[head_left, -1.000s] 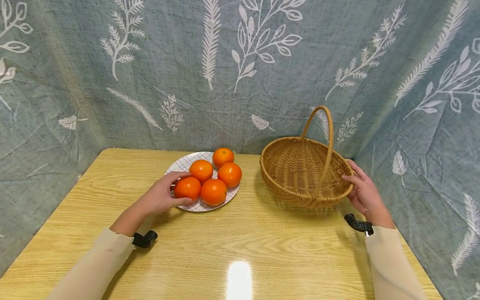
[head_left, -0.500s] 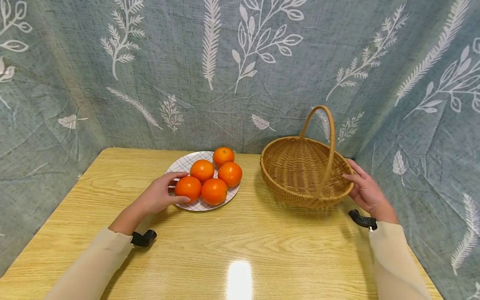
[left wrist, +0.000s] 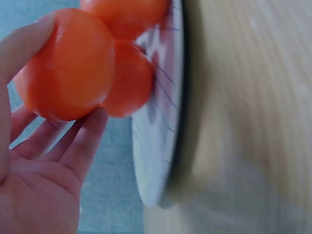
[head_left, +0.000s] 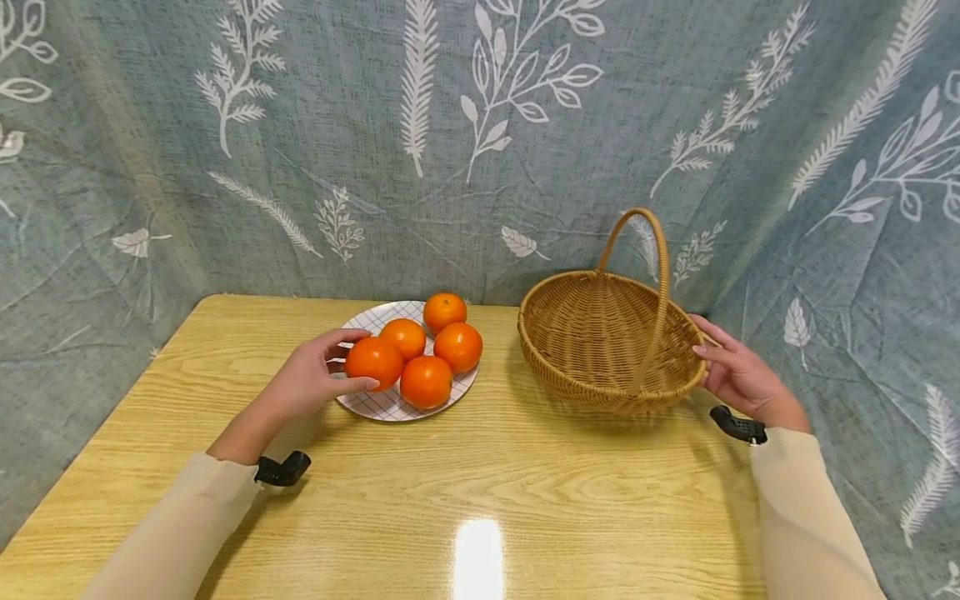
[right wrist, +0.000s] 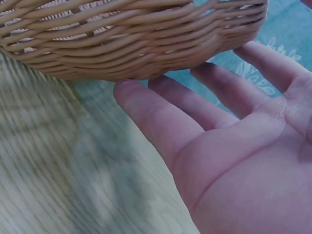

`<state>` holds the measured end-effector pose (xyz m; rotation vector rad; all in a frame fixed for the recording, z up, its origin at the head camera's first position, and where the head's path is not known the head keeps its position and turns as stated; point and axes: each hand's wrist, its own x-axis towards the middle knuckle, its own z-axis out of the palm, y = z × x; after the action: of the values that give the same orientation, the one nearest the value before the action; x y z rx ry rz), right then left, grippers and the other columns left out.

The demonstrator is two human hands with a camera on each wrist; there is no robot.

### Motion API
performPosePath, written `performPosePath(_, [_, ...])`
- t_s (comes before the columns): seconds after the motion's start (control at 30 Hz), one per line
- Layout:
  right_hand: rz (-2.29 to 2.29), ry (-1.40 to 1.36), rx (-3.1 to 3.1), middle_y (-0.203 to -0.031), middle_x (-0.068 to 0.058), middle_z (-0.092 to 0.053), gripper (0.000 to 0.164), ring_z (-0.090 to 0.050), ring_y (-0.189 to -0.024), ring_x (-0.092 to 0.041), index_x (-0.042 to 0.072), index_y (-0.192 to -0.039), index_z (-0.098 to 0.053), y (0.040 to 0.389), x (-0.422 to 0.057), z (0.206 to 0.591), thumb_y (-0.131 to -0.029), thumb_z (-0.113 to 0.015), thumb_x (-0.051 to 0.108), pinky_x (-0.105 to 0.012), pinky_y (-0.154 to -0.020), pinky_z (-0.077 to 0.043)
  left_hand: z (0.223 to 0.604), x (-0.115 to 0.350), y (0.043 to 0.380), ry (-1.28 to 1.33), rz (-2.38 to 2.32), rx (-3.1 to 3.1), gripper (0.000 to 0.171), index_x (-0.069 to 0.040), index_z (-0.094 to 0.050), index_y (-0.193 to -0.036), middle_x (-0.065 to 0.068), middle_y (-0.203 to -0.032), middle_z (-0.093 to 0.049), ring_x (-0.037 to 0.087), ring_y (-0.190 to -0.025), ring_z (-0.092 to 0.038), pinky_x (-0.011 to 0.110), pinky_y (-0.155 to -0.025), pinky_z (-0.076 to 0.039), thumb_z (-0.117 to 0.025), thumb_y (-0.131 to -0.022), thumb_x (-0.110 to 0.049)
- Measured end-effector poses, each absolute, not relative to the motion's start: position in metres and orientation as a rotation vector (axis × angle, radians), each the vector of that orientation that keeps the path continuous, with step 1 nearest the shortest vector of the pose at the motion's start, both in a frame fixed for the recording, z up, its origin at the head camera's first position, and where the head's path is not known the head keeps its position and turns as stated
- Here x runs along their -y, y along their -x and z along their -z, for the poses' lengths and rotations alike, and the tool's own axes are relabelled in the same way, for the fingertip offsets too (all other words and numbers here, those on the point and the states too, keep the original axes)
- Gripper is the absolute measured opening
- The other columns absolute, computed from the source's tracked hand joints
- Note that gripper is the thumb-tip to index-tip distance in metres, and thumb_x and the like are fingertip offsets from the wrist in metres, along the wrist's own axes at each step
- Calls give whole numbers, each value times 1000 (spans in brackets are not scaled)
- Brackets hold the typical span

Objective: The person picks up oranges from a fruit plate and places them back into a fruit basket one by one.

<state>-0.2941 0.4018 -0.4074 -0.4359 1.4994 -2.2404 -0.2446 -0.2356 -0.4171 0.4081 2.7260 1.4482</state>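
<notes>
My left hand [head_left: 307, 372] holds an orange [head_left: 374, 364] between thumb and fingers at the left side of a round white plate with a dark grid pattern [head_left: 375, 407]. In the left wrist view this orange [left wrist: 68, 66] stands off the plate, against the other fruit. Several more oranges [head_left: 426, 382] rest on the plate. On the right, a wicker basket [head_left: 600, 333] with a tall arched handle leans slightly. My right hand [head_left: 742, 375] holds the basket's right rim, thumb over the edge. The right wrist view shows its fingertips touching the outer weave [right wrist: 146, 58].
A light wood table [head_left: 480, 467] bears the plate and the basket, with bare wood between them and in front. Blue-grey cloth [head_left: 375, 150] with white leaf prints hangs close behind the table and at both sides. A black camera strap sits on each wrist.
The left hand has raised its orange slightly and moved a little to the left. The right wrist has swung outward to the right, and its thumb has slid back toward the basket's rim.
</notes>
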Motion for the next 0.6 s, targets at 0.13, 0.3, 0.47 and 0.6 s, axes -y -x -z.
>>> performPosePath(0.13, [2214, 392, -1512, -137, -1, -63, 66, -71, -107, -18, 19, -167, -5, 296, -405, 405, -110, -32, -2, -34, -88, -61, 405, 225, 247, -427, -1503, -2727, 72, -9, -54, -145, 16, -141, -59, 34, -114, -67, 39, -94, -59, -87, -84, -28])
performPosePath(0.3, [2194, 380, -1497, -137, -2, -64, 68, -71, -110, -19, 19, -167, -2, 299, -407, 403, -110, -34, -1, -35, -90, -61, 393, 208, 256, -475, -1561, -2728, 71, -10, -55, -145, 14, -142, -59, 33, -114, -67, 43, -98, -58, -87, -84, -26])
performPosePath(0.47, [2190, 373, -1499, -135, -2, -66, 71, -72, -108, -19, 16, -167, 1, 300, -407, 401, -110, -37, -1, -35, -90, -61, 383, 186, 269, -527, -1603, -2684, 69, -12, -55, -143, 12, -138, -61, 32, -115, -66, 42, -97, -58, -87, -84, -27])
performPosePath(0.6, [2187, 394, -1483, -137, -2, -65, 70, -72, -110, -20, 16, -167, 2, 300, -408, 401, -110, -35, -2, -36, -92, -61, 376, 167, 279, -552, -1638, -2636, 69, -13, -55, -143, 11, -135, -62, 32, -118, -64, 48, -100, -57, -87, -84, -27])
